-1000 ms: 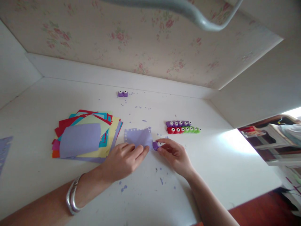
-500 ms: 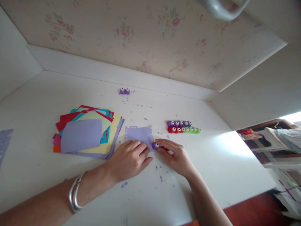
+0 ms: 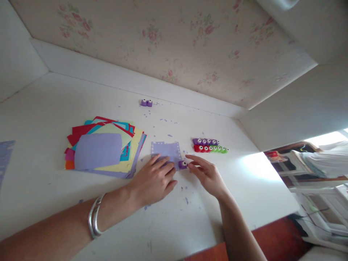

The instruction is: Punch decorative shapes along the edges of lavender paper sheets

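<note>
Lilac paper [image 3: 166, 148] lies on the desk [image 3: 255, 195] beneath the spread left hand [image 3: 153, 181], already holed along far and side edges, anything left at its near edge hidden, the right hand [image 3: 209, 178] loosely parted beside the purple punch [image 3: 182, 165] at right.

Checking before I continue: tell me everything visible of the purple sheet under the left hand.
The purple sheet looks like paper, with small holes along its far, left and right edges. It lies on the white table, its near part hidden by the left hand; a purple punch sits at its right edge.
</note>
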{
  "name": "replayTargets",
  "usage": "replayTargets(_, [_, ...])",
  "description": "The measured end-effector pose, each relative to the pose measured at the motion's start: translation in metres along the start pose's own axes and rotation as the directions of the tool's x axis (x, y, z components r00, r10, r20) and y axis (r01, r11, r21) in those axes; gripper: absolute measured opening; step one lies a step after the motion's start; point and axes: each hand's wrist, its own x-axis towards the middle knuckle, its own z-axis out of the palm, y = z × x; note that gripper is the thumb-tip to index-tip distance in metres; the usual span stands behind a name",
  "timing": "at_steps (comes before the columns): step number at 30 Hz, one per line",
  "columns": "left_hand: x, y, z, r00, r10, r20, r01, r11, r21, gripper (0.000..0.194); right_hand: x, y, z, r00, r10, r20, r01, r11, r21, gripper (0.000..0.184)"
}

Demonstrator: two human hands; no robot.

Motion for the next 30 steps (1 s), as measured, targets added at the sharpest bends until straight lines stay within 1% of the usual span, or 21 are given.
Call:
replayTargets(2, [0.000, 0.000, 0.000, 1.000, 0.003, 0.010, -0.003, 1.000, 0.007, 0.033, 0.005, -0.005, -0.002, 0.998, 0.061, -0.022, -0.062, 0.998, -0.030, 0.031])
replayTargets(4, [-0.001, 0.000, 0.000, 1.000, 0.008, 0.027, -0.008, 1.000, 0.013, 0.034, 0.012, -0.010, -0.004, 0.995, 0.104, -0.007, -0.104, 0.990, -0.096, 0.030])
replayTargets(8, [-0.001, 0.000, 0.000, 1.000, -0.003, 0.029, 0.003, 1.000, 0.011, 0.035, 0.025, -0.012, -0.010, 0.982, 0.147, 0.118, -0.121, 0.972, -0.201, 0.024])
replayTargets(12, [-0.002, -0.001, 0.001, 1.000, -0.005, 0.015, 0.005, 1.000, 0.003, 0.036, 0.034, -0.011, -0.017, 0.960, 0.188, 0.208, -0.146, 0.969, -0.201, 0.022])
replayTargets(16, [-0.002, -0.003, 0.002, 1.000, 0.000, 0.015, 0.000, 1.000, 0.000, 0.036, 0.038, -0.011, -0.021, 0.944, 0.202, 0.260, -0.160, 0.972, -0.174, 0.018])
replayTargets(22, [-0.002, -0.002, 0.000, 1.000, 0.010, -0.011, -0.010, 1.000, 0.006, 0.034, 0.039, -0.014, -0.017, 0.927, 0.261, 0.271, -0.223, 0.961, -0.164, 0.019])
replayTargets(25, [-0.002, -0.002, 0.000, 1.000, 0.008, -0.006, -0.008, 1.000, 0.005, 0.034, 0.038, -0.014, -0.014, 0.920, 0.305, 0.246, -0.263, 0.946, -0.191, 0.021])
replayTargets(27, [-0.001, -0.002, -0.001, 1.000, 0.008, -0.002, -0.008, 1.000, 0.004, 0.033, 0.039, -0.013, -0.012, 0.924, 0.309, 0.224, -0.266, 0.942, -0.204, 0.023])
replayTargets(30, [0.000, -0.002, -0.001, 1.000, 0.007, 0.000, -0.007, 1.000, 0.002, 0.031, 0.040, -0.013, -0.009, 0.939, 0.284, 0.195, -0.233, 0.940, -0.249, 0.022])
